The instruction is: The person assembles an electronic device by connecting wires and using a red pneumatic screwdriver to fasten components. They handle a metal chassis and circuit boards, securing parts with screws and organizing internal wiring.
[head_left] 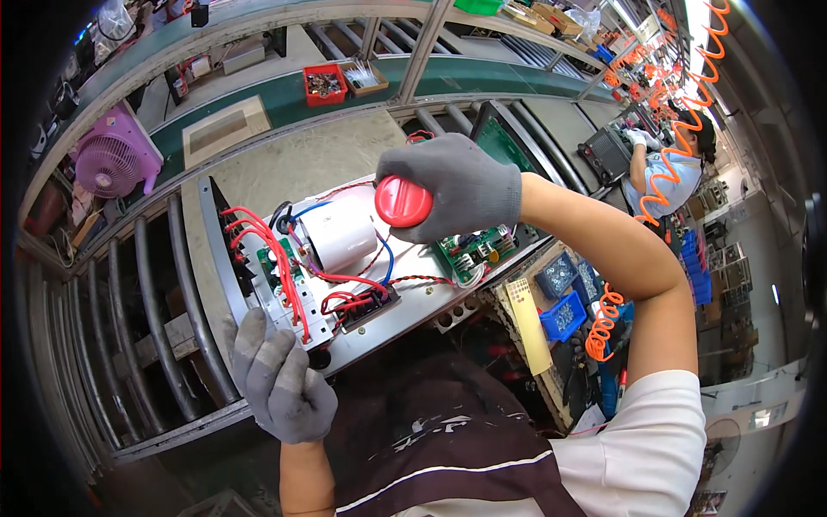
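My right hand (452, 188), in a grey glove, is closed around a red round-topped thing (403, 203); its lower part is hidden, so its kind cannot be told. It is held above an open metal chassis (405, 315), just right of a large white cylinder (342, 234). My left hand (282, 379), also gloved, has its fingers loosely apart at the chassis's near left corner, by a row of white breakers (289, 317). Nothing shows in it. Red wires (289, 267) arch over the breakers. A green circuit board (482, 252) sits at the chassis's right side.
Roller conveyor bars (142, 302) run to the left. Behind are a pink fan (116, 159), a wooden frame (226, 129) and a red parts bin (325, 86). Blue screw bins (563, 316) and an orange coiled hose (603, 327) are at right. A co-worker (668, 177) stands farther right.
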`<state>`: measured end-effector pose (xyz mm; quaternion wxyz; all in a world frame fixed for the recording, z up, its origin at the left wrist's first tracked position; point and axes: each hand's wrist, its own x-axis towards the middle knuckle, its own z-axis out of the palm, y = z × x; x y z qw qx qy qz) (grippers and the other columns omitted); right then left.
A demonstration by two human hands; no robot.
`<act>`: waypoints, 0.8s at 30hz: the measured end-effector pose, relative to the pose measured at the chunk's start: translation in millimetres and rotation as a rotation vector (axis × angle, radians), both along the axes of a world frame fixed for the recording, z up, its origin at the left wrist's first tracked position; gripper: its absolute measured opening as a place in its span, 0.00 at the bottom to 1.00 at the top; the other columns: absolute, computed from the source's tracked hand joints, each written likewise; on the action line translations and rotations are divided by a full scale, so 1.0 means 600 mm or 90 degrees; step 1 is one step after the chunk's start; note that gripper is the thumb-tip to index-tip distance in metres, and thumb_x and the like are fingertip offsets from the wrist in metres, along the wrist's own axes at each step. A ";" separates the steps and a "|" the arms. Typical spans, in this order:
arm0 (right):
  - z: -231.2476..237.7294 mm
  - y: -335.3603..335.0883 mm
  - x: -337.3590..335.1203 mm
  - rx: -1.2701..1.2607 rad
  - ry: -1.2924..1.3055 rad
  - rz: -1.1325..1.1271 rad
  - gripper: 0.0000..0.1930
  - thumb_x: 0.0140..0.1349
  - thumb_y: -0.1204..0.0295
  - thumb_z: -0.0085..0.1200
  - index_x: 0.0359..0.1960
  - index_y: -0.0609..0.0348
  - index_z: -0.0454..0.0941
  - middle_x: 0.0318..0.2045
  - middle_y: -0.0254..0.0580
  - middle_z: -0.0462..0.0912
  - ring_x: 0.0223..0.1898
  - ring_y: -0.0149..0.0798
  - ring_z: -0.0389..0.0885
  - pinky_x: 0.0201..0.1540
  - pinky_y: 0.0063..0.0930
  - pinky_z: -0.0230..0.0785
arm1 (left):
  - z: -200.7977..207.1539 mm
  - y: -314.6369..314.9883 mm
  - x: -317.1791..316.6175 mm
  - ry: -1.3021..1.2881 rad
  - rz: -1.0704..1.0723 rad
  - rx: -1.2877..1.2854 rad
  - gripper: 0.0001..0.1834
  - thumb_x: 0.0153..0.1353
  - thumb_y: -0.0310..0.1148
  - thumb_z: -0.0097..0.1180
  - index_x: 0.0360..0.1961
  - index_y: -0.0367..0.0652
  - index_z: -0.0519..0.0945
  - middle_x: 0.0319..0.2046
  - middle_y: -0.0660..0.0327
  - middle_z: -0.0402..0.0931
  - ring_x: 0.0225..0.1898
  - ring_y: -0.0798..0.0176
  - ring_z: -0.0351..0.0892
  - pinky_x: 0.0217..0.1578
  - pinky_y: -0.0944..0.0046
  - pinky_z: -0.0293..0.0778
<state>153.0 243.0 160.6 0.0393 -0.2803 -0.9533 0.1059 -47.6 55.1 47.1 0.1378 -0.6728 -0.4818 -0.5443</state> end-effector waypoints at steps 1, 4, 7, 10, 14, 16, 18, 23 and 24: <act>-0.004 0.000 -0.001 0.021 0.007 0.010 0.22 0.43 0.60 0.63 0.39 0.57 0.73 0.31 0.48 0.80 0.35 0.50 0.80 0.37 0.39 0.71 | 0.000 0.000 0.000 0.002 -0.001 -0.001 0.14 0.53 0.17 0.41 0.41 0.37 0.71 0.43 0.52 0.72 0.53 0.38 0.71 0.54 0.41 0.67; -0.011 0.003 -0.009 0.059 0.000 0.025 0.20 0.43 0.60 0.63 0.35 0.56 0.73 0.29 0.45 0.79 0.33 0.50 0.79 0.35 0.39 0.71 | -0.001 0.001 0.001 -0.004 -0.007 -0.001 0.13 0.54 0.18 0.41 0.41 0.37 0.71 0.43 0.52 0.72 0.53 0.38 0.71 0.54 0.41 0.67; -0.006 0.007 -0.021 0.053 -0.044 0.017 0.20 0.42 0.61 0.63 0.36 0.56 0.73 0.28 0.46 0.79 0.33 0.51 0.79 0.36 0.40 0.71 | 0.001 0.000 0.001 -0.007 -0.005 0.002 0.12 0.56 0.18 0.42 0.41 0.37 0.71 0.43 0.52 0.72 0.53 0.38 0.71 0.54 0.41 0.67; -0.009 0.012 -0.034 0.051 -0.062 0.023 0.20 0.43 0.61 0.62 0.36 0.56 0.74 0.27 0.47 0.79 0.32 0.51 0.80 0.36 0.41 0.71 | 0.001 0.001 0.000 -0.006 -0.006 0.005 0.12 0.56 0.18 0.42 0.41 0.37 0.71 0.43 0.52 0.72 0.53 0.38 0.70 0.54 0.41 0.67; -0.004 0.017 -0.051 0.033 -0.119 0.005 0.20 0.44 0.60 0.60 0.37 0.57 0.75 0.28 0.49 0.80 0.33 0.52 0.80 0.36 0.41 0.71 | 0.004 0.000 0.003 -0.006 -0.002 0.003 0.12 0.54 0.17 0.41 0.40 0.36 0.71 0.42 0.51 0.72 0.53 0.38 0.70 0.55 0.40 0.66; 0.006 0.020 -0.052 0.033 -0.135 -0.023 0.20 0.44 0.59 0.59 0.37 0.57 0.76 0.29 0.50 0.80 0.33 0.52 0.80 0.37 0.41 0.71 | 0.003 0.003 0.004 -0.010 -0.002 0.014 0.13 0.53 0.16 0.40 0.40 0.36 0.71 0.42 0.51 0.72 0.53 0.38 0.71 0.55 0.40 0.66; 0.018 0.024 -0.048 0.040 -0.128 -0.060 0.20 0.44 0.59 0.59 0.37 0.58 0.77 0.30 0.51 0.81 0.34 0.52 0.80 0.38 0.41 0.72 | 0.003 0.002 0.005 -0.011 0.001 0.021 0.14 0.52 0.15 0.40 0.40 0.36 0.70 0.42 0.51 0.72 0.53 0.38 0.71 0.56 0.39 0.66; 0.043 0.036 0.051 -0.103 0.286 -0.198 0.26 0.46 0.54 0.57 0.42 0.60 0.77 0.29 0.44 0.81 0.36 0.38 0.82 0.40 0.30 0.74 | 0.005 0.008 0.009 0.003 0.024 0.039 0.16 0.50 0.12 0.38 0.40 0.36 0.69 0.41 0.51 0.72 0.52 0.39 0.72 0.57 0.37 0.64; 0.044 0.024 0.078 -0.203 0.447 -0.243 0.23 0.49 0.58 0.58 0.43 0.60 0.76 0.33 0.42 0.80 0.37 0.37 0.80 0.43 0.30 0.73 | 0.005 0.008 0.009 0.002 0.025 0.040 0.17 0.50 0.12 0.37 0.40 0.36 0.69 0.41 0.51 0.72 0.52 0.40 0.72 0.58 0.36 0.63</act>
